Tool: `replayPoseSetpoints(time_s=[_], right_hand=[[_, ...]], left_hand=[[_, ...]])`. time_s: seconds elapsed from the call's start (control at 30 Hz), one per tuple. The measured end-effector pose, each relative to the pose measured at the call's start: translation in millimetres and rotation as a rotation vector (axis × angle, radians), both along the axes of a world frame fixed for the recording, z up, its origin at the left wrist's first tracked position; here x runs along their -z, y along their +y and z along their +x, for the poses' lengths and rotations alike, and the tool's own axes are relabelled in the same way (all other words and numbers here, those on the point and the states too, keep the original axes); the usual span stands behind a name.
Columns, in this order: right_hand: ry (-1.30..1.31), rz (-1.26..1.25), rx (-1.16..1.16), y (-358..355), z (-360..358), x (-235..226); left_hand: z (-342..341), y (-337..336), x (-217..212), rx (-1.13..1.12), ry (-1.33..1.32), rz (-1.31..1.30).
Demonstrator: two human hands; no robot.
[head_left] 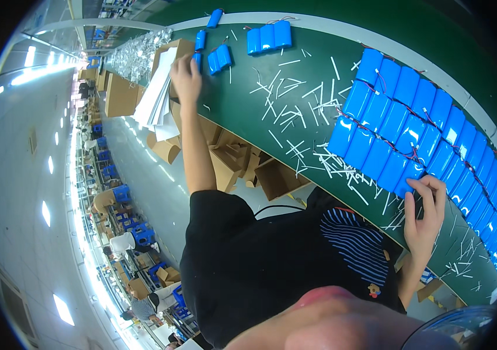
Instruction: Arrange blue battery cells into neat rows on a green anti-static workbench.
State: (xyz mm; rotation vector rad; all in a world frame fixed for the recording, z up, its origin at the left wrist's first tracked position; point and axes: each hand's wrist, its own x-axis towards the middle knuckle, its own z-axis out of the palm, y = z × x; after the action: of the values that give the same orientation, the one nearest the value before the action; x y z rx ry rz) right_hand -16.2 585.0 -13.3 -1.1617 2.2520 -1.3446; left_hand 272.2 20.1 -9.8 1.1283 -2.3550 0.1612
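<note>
Left hand (pixel 185 74) is reaching out, fingers curled onto the stack of white paper sheets (pixel 156 96) at the green table's (pixel 248 125) far edge; sheets look light, floppy, best pinched at an edge. Loose blue cylindrical battery packs (pixel 219 58) are lying just beside. White paper strips (pixel 295 116) are littering the middle. Right hand (pixel 423 213) is resting open, fingertips touching the nearest of the blue shrink-wrapped battery packs in rows (pixel 412 131): probably heavy, stiff, slippery, wires snaggable.

Bare green table (pixel 242 116) between the blue battery packs (pixel 417 134) is littered with white strips (pixel 295 111).
</note>
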Motion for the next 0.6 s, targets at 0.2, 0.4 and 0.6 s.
replayPoseSetpoints(time_s=[0.2,0.4,0.6], right_hand=[[-0.005,0.012,-0.01,-1.9,0.4,1.3],[0.041,0.038,0.007,-1.6,0.5,0.7],[0.048,0.027,-0.004,-0.3,2.2,2.2]], left_hand=[[60.6,32.3,-4.8,-0.382,-0.325,0.243],[71.9,46.4,4.4,-0.027,-0.234,0.201],[57.8,68.4,-5.0,0.033,0.074,0.153]])
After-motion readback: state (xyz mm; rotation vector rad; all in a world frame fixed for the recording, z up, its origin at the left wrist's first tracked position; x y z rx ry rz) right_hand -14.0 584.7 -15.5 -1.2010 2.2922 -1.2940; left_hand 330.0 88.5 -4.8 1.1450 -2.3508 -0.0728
